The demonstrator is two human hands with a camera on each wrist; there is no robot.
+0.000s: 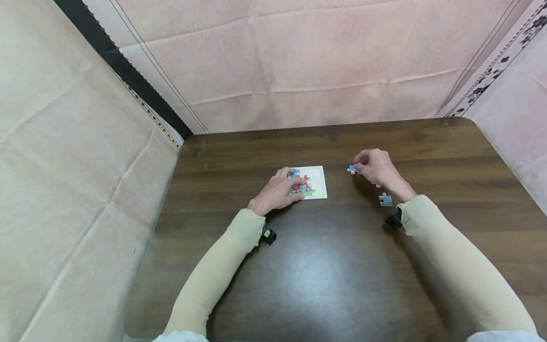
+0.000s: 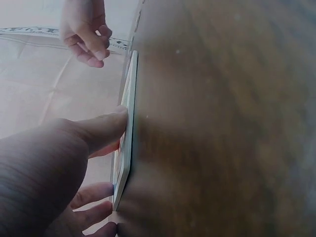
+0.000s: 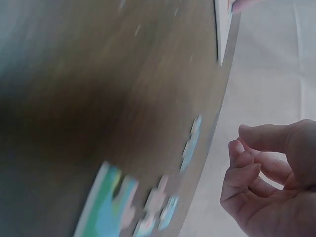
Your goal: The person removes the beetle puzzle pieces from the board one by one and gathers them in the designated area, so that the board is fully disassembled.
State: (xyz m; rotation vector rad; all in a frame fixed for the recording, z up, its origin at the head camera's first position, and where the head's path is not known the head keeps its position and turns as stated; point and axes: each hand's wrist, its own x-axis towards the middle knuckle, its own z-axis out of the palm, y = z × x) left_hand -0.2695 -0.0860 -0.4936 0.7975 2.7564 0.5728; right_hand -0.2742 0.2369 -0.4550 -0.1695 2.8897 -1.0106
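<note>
A white-bordered jigsaw board (image 1: 318,183) with a colourful, partly filled picture lies left of the table's middle. My left hand (image 1: 278,191) rests on its left part, fingers spread and thumb at the near edge, hiding some of the picture. Over the loose pieces hovers my right hand (image 1: 377,167), thumb and index tips close together; in the right wrist view no piece shows between them. Below it lie a blue jigsaw piece (image 3: 191,143), a green-and-blue piece (image 3: 106,202) and a pinkish piece (image 3: 156,200), blurred. In the head view the hand partly covers these.
The brown wooden table (image 1: 299,266) has a rounded far right corner. Pale cloth (image 1: 320,61) hangs behind its far edge, and more cloth (image 1: 85,190) hangs on the left. A dark wrist camera (image 1: 268,235) sits on the left wrist, another (image 1: 394,219) on the right.
</note>
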